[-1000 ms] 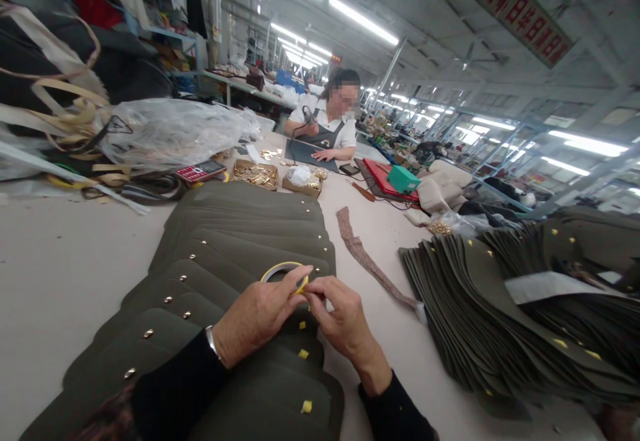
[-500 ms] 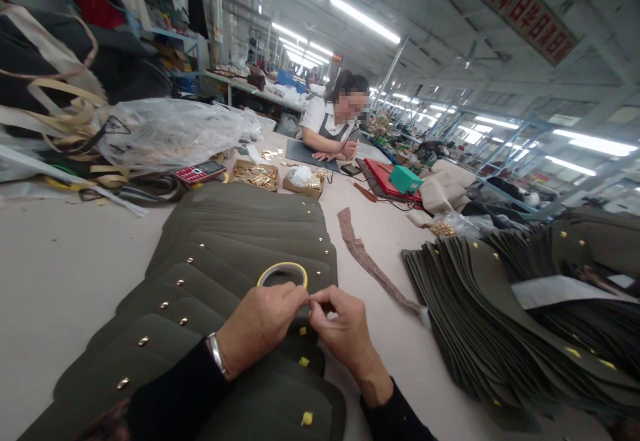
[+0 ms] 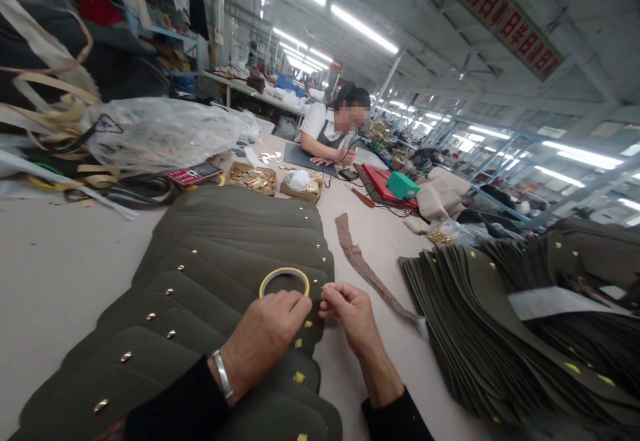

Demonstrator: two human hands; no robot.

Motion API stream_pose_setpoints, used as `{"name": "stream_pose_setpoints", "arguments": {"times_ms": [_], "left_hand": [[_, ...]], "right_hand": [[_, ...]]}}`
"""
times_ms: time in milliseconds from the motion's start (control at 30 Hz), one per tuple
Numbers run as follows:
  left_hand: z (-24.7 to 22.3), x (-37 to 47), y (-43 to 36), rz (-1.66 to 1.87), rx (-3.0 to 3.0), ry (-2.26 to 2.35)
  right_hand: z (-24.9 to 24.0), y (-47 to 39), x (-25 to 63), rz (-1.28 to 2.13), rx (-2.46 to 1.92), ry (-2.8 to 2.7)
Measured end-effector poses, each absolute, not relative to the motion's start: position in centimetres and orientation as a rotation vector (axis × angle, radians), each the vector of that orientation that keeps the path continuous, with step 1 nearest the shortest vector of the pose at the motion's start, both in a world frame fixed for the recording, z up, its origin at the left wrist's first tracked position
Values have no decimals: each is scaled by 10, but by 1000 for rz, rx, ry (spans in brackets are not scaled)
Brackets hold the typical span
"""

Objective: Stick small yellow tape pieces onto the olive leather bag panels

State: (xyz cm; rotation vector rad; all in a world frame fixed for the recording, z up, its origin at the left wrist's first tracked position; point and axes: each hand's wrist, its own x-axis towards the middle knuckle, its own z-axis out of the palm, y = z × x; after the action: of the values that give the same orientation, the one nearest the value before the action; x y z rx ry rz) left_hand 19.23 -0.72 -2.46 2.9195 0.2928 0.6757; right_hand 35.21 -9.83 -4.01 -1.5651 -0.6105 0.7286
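1. Our left hand (image 3: 267,335) grips the near rim of the tape roll (image 3: 285,271), fingers curled closed on it, probably to steady the ring and leave its far side free
2. At four o'clock from the roll, our right hand (image 3: 353,312) pinches a small tape piece (image 3: 324,288) between thumb and fingertip, apart from the roll; so slight a hold likely spares the sticky face
3. Below the roll, dark green panels (image 3: 215,264) overlap in steps on the table (image 3: 385,241), we judge to keep every edge reachable; gold studs (image 3: 126,357) show towards eight o'clock, yellow patches (image 3: 299,377) near six
4. The roll looks thin and round, yellow outside, greyish within; we cannot tell whether it touches the panels
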Motion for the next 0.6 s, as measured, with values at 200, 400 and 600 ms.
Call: {"name": "stream_pose_setpoints", "arguments": {"times_ms": [200,400,600], "left_hand": [[-27,197,1,323,2972,457],[-28,196,-1,315,2944,456],[-27,198,-1,302,2943,459]], "right_hand": [[-40,-96,360,489,-1772,-919],[-40,-90,353,142,-1955,-1285],[-49,-85,352,-75,-2028,-1487]]}}
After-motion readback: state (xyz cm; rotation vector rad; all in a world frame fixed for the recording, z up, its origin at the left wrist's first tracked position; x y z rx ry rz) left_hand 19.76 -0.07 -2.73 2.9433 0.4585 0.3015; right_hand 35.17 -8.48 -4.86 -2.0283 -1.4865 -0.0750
